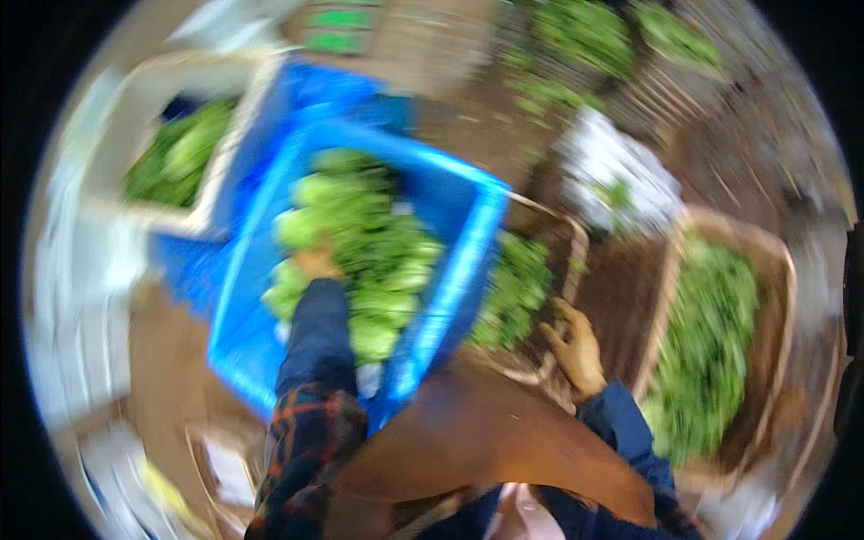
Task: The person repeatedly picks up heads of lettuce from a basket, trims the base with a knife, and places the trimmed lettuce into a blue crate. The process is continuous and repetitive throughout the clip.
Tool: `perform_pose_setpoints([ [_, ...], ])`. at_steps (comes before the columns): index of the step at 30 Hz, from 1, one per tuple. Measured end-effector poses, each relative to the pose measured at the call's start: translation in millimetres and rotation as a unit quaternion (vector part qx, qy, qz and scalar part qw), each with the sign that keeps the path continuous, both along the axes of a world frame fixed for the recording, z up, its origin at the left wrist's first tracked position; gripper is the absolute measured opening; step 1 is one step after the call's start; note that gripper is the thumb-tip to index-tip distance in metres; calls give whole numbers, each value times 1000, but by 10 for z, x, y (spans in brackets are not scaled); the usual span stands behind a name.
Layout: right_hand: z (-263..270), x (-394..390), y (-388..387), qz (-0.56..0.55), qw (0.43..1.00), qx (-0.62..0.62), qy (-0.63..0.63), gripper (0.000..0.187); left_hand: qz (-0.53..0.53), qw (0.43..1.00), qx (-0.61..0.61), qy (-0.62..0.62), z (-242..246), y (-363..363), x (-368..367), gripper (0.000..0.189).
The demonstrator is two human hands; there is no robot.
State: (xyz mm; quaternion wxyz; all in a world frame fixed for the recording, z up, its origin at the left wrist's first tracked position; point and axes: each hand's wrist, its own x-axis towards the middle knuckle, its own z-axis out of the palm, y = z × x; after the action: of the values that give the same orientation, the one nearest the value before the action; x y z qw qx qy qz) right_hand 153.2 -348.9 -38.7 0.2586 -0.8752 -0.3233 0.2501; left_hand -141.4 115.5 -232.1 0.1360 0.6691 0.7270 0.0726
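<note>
My left hand (320,262) reaches down into a blue plastic crate (445,337), among rows of pale-based leafy greens (351,243). Leaves and blur hide its fingers, so I cannot tell whether it grips any. My right hand (574,344) hovers at the near rim of a brown basket (579,250), with its thumb and fingers apart and nothing between them. More leafy greens (516,290) lie in that basket, just left of this hand. Part of the basket is hidden behind the crate.
On the right stands a tan crate (665,310) of long leafy greens (709,344). A whitish box (108,162) with some greens (182,152) is at the left. Beyond the basket lies a white plastic bag (614,169). Loose leaves (547,94) litter the brown floor (452,128).
</note>
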Motion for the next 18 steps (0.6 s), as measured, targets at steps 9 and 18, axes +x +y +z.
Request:
perform_pose_setpoints([
  [9,1053,1012,-2292,-236,944,-85,-215,53,113,941,163,273,1071,-681,-288,107],
  [18,960,2606,-3417,-104,921,-348,-144,55,-374,877,268,-140,1733,-1782,1175,50],
])
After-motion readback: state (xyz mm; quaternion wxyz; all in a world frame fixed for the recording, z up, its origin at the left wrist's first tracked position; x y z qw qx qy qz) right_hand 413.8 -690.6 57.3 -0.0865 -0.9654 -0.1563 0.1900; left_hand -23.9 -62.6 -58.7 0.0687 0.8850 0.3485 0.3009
